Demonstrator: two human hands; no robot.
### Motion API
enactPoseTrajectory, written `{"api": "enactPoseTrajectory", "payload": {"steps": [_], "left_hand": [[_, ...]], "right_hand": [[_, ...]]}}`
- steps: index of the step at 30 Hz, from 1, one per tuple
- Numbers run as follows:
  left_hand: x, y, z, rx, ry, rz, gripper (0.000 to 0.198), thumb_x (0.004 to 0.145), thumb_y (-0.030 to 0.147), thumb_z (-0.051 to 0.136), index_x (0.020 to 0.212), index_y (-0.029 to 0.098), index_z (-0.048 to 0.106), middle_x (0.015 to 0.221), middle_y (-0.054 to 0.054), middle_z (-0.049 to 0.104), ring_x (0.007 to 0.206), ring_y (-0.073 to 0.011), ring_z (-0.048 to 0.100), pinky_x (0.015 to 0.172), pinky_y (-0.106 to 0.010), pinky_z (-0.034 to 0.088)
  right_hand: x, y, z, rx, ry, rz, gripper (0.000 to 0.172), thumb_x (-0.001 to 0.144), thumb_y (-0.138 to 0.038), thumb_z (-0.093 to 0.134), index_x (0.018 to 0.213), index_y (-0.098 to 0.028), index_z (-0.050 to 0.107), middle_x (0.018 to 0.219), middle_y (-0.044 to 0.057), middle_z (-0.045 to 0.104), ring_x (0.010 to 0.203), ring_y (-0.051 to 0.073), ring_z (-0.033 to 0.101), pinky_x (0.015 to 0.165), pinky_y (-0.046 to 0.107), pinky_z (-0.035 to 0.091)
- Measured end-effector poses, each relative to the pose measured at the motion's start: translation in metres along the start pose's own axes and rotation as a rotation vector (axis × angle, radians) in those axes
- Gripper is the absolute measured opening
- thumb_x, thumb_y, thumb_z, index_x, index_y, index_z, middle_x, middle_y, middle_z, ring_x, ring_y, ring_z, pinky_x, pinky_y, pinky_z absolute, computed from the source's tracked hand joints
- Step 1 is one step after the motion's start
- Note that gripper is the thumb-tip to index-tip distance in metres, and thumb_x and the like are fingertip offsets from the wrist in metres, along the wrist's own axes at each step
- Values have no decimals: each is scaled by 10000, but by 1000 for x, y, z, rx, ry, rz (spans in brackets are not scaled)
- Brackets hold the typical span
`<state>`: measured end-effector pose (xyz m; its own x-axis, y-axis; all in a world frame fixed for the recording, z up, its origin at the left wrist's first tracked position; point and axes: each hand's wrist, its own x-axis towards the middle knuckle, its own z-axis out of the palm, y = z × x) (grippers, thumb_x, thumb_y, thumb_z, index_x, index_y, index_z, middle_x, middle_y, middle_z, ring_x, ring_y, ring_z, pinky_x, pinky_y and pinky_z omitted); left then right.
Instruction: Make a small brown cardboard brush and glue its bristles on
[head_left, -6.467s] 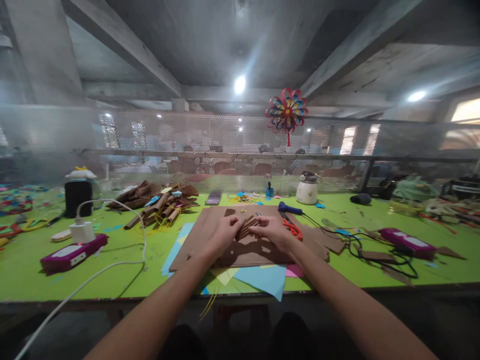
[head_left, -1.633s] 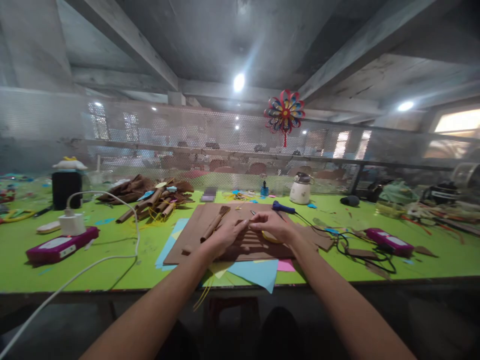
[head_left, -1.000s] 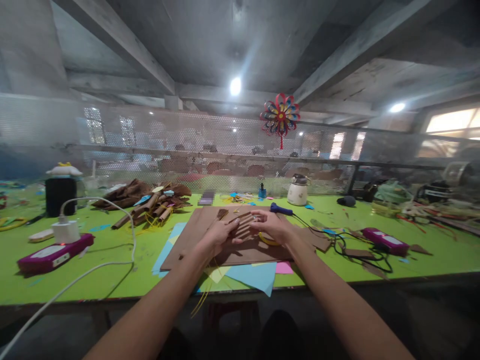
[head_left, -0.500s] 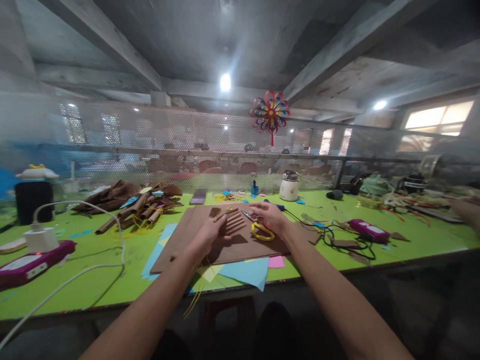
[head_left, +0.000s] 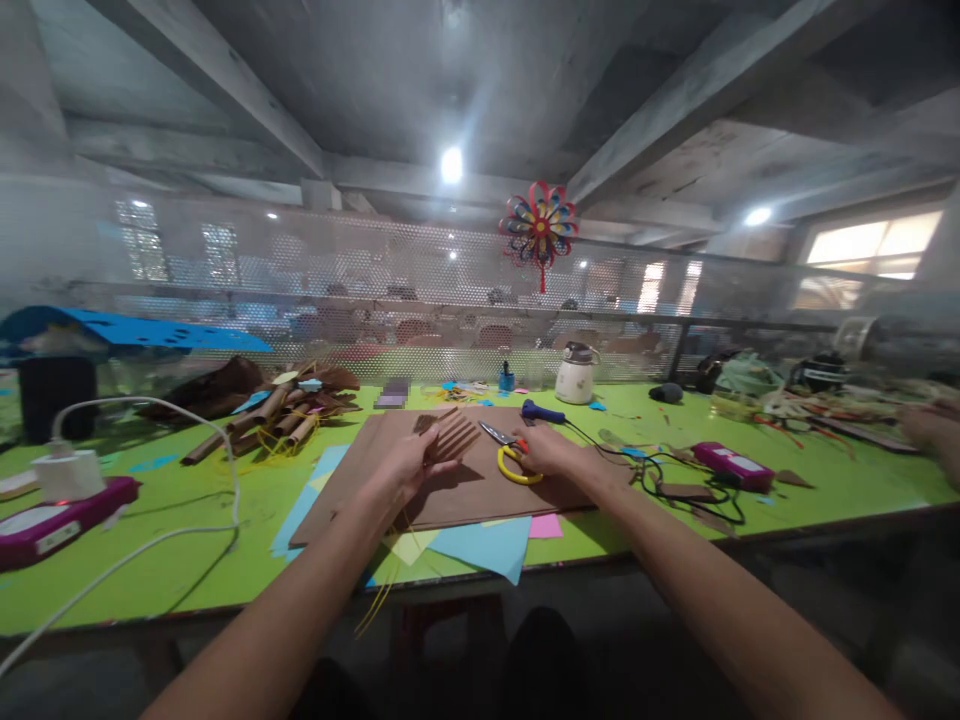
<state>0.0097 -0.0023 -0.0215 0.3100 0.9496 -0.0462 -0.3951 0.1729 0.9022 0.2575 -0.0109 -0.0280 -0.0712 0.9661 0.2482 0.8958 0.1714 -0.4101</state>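
Note:
My left hand (head_left: 411,466) is closed on a brown cardboard piece cut into parallel strips (head_left: 456,436), its thumb on top and fingers beneath. The strips fan out to the right, tilted up above a brown cardboard sheet (head_left: 352,500). On my right, a pair of scissors (head_left: 517,472) with yellow handles lies over the same sheet, blades toward the strips. My right hand (head_left: 546,448) has its fingers closed on the scissors near the pivot and handles. Part of the handles is hidden by the hand. A blue-handled tool with a cord (head_left: 544,412) lies just behind this hand.
Blue paper (head_left: 484,548) sticks out under the cardboard sheet. Brown rolls (head_left: 262,420) lie at left, near a white charger (head_left: 71,475) and cable. A white bottle (head_left: 575,375) stands behind; a purple power strip (head_left: 731,466) lies at right. Another person's hand (head_left: 934,425) shows far right.
My right hand has come down onto the scissors' handles. My left hand has raised and tilted the strips off the sheet. A blue perforated sheet has come into view at far left.

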Motion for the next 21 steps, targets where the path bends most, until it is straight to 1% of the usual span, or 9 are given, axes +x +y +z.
{"api": "enactPoseTrajectory", "payload": {"steps": [3,5,9,12,15,17,19,20,21], "left_hand": [[-3,5,1,-12,-3,25,223,811,195,570,1021,156,636,1012,-130,641,933,-238,614,691,-326,567],[-5,8,1,-50,-10,25,224,818,173,551,1024,159,638,1021,-120,641,938,-232,613,697,-317,568],[-7,13,-1,-137,21,38,220,849,155,493,1025,114,619,1039,-139,631,933,-230,614,740,-320,563],[-6,16,-6,-219,49,71,235,858,152,483,1068,116,582,1031,-142,628,929,-234,617,789,-359,551],[-4,19,-12,-300,47,81,239,872,184,476,1084,105,555,1022,-156,620,926,-244,623,810,-385,542],[-2,21,-14,-346,40,96,240,878,199,473,1085,101,545,1037,-163,609,950,-249,619,828,-393,533],[-2,23,-14,-389,40,131,228,877,204,483,1077,113,544,1063,-159,600,983,-252,609,849,-403,523],[-2,24,-13,-408,36,144,218,876,203,486,1069,118,545,1073,-156,598,998,-254,603,858,-409,518],[-2,26,-12,-427,34,155,206,878,197,483,1058,122,547,1079,-153,598,1007,-254,600,863,-412,516]], "right_hand": [[11,-8,2,-85,-54,18,426,606,-261,706,1013,-165,625,894,126,665,758,221,604,591,262,369],[18,-10,3,-119,-95,36,487,576,-275,726,1039,-168,617,905,123,667,740,218,611,585,260,378],[23,-9,8,-180,-129,76,437,536,-273,740,944,-154,641,851,124,674,699,223,611,570,265,377],[22,-9,11,-186,-70,91,371,606,-324,691,921,-135,634,874,152,666,731,237,610,582,275,377],[14,-13,9,-1,100,119,285,680,-343,611,890,-152,629,861,133,659,747,247,604,589,290,384],[3,-19,6,301,168,125,270,722,-328,551,929,-169,620,791,103,643,685,232,599,554,292,393],[-10,-28,4,402,147,86,370,740,-337,518,1085,-207,552,746,62,620,590,197,578,495,279,398],[-16,-33,5,512,132,14,418,726,-318,537,1131,-214,522,756,58,609,578,189,564,474,275,394],[-21,-38,6,587,79,-40,425,702,-308,562,1116,-221,522,749,54,601,559,185,545,455,274,386]]}}
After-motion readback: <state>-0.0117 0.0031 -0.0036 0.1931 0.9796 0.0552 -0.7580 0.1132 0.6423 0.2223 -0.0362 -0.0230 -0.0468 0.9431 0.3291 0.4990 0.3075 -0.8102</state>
